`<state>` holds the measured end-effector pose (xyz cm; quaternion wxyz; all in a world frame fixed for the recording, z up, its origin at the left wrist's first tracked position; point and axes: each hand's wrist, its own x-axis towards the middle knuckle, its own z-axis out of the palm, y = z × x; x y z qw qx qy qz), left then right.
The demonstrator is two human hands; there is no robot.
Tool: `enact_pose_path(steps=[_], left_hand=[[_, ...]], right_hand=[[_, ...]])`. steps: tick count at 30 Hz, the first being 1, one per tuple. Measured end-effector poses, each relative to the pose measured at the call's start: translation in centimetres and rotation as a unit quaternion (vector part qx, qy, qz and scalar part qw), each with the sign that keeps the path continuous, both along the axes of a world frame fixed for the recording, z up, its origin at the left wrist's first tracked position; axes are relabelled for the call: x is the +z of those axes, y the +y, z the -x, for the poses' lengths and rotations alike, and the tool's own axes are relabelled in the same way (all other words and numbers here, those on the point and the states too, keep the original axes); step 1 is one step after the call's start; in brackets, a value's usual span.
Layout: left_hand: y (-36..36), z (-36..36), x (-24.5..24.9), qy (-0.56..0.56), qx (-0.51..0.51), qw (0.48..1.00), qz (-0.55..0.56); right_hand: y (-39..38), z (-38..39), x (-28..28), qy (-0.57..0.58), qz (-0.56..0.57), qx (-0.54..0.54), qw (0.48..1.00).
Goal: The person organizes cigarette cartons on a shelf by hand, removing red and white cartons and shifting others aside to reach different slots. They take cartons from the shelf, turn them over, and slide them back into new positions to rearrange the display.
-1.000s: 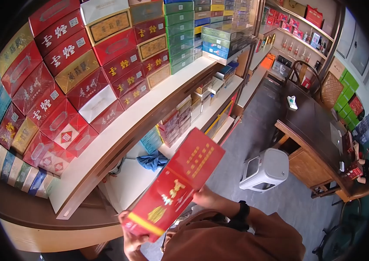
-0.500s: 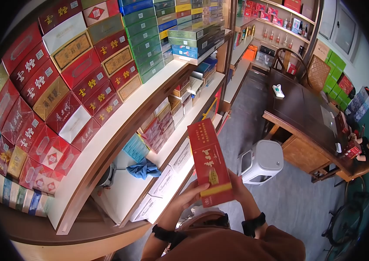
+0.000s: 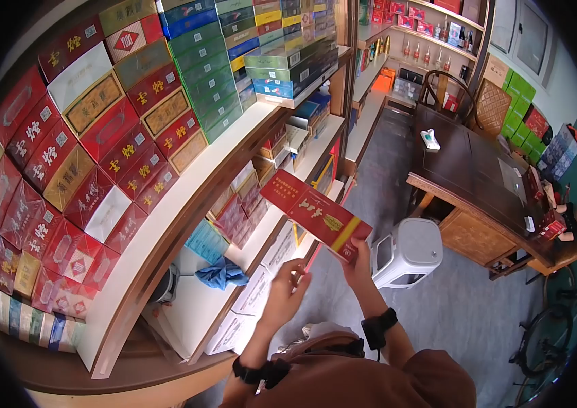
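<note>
A long red box (image 3: 312, 209) with a yellow band near its lower right end is tilted in front of the shelves. My right hand (image 3: 358, 266) grips it at the banded end. Below the box, my left hand (image 3: 286, 294) is apart from it, fingers spread and partly curled, holding nothing. Stacked red, gold and white cartons (image 3: 91, 163) fill the shelf on the left. A blue cloth (image 3: 222, 273) lies on a lower shelf, left of my left hand.
A grey-white stool (image 3: 412, 248) stands right of my right hand. Beyond it is a dark wooden desk (image 3: 462, 173) with chairs (image 3: 448, 92) behind. The curved shelf edge (image 3: 186, 183) runs along my left. A bicycle (image 3: 547, 340) is at the far right.
My left hand has let go of the red box and moved down. The box has turned, its far end swinging left and its banded end rising to the right in my right hand.
</note>
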<state>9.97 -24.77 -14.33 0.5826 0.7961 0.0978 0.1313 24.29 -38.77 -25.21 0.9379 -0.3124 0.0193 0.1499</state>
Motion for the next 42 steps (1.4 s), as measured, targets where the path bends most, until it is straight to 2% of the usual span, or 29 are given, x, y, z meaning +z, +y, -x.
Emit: enact_pose_path(steps=[1, 3, 4, 5, 6, 7, 8, 9, 10, 12, 13, 14, 16, 17, 28, 30, 34, 36, 39, 42], left_hand=[[1.5, 1.7, 0.8, -0.059, 0.031, 0.996, -0.059], [4.0, 5.8, 2.9, -0.154, 0.128, 0.969, -0.146], [5.0, 7.8, 3.2, -0.216, 0.229, 0.939, -0.138], [6.1, 10.1, 4.8, -0.237, 0.294, 0.899, -0.221], [8.1, 12.5, 4.1, -0.261, 0.389, 0.832, -0.297], [10.4, 14.3, 3.2, -0.301, 0.498, 0.721, -0.375], [11.9, 16.3, 4.7, -0.266, 0.530, 0.610, -0.526], [12.4, 17.8, 5.8, -0.186, 0.572, 0.565, -0.564], [13.1, 18.2, 6.4, -0.169, 0.620, 0.551, -0.533], [16.8, 21.7, 4.7, -0.088, 0.629, 0.537, -0.555], [17.6, 21.9, 4.5, -0.065, 0.643, 0.571, -0.506], [18.5, 22.2, 4.0, -0.067, 0.643, 0.570, -0.507], [19.0, 22.0, 3.5, 0.013, 0.646, 0.520, -0.559], [19.1, 22.1, 3.4, 0.027, 0.653, 0.521, -0.549], [19.6, 22.6, 2.9, 0.049, 0.654, 0.510, -0.557], [19.8, 22.7, 2.9, 0.034, 0.645, 0.482, -0.592], [19.5, 22.6, 3.1, 0.041, 0.643, 0.490, -0.587], [19.4, 22.5, 3.2, 0.042, 0.646, 0.492, -0.582], [19.4, 22.5, 3.1, 0.057, 0.650, 0.510, -0.560], [19.5, 22.7, 3.0, 0.066, 0.648, 0.505, -0.566]], right_hand=[[0.9, -0.3, 1.9, 0.028, -0.018, -0.019, 0.999], [1.9, -2.2, 1.2, -0.009, 0.003, -0.028, 1.000], [2.4, -3.1, 1.1, -0.018, 0.006, -0.025, 0.999], [3.1, -3.9, 1.1, -0.021, 0.003, -0.021, 1.000], [3.8, -5.0, 1.2, -0.023, -0.017, -0.017, 0.999], [3.8, -5.0, 0.9, -0.017, -0.029, -0.013, 0.999], [3.8, -5.2, 0.5, -0.015, -0.022, -0.011, 1.000], [3.9, -5.6, 0.1, -0.016, -0.024, -0.002, 1.000], [4.4, -6.3, 0.0, -0.023, -0.031, 0.007, 0.999], [4.9, -7.1, 0.0, -0.025, -0.036, 0.004, 0.999], [5.0, -7.2, 0.3, -0.021, -0.040, 0.006, 0.999], [4.7, -7.2, 0.2, -0.014, -0.039, 0.008, 0.999], [4.5, -7.8, -0.7, -0.015, -0.007, 0.009, 1.000], [4.5, -8.2, -1.1, -0.015, -0.028, 0.025, 0.999], [5.8, -8.6, -3.3, 0.005, -0.038, 0.049, 0.998], [5.7, -8.6, -3.2, -0.006, -0.050, 0.059, 0.997], [5.6, -9.2, -1.9, 0.006, -0.045, 0.035, 0.998], [5.5, -9.8, -1.5, 0.050, -0.108, 0.047, 0.992], [5.5, -10.4, -0.7, 0.069, -0.120, 0.060, 0.989], [5.7, -10.9, -0.9, 0.096, -0.089, 0.100, 0.986]])
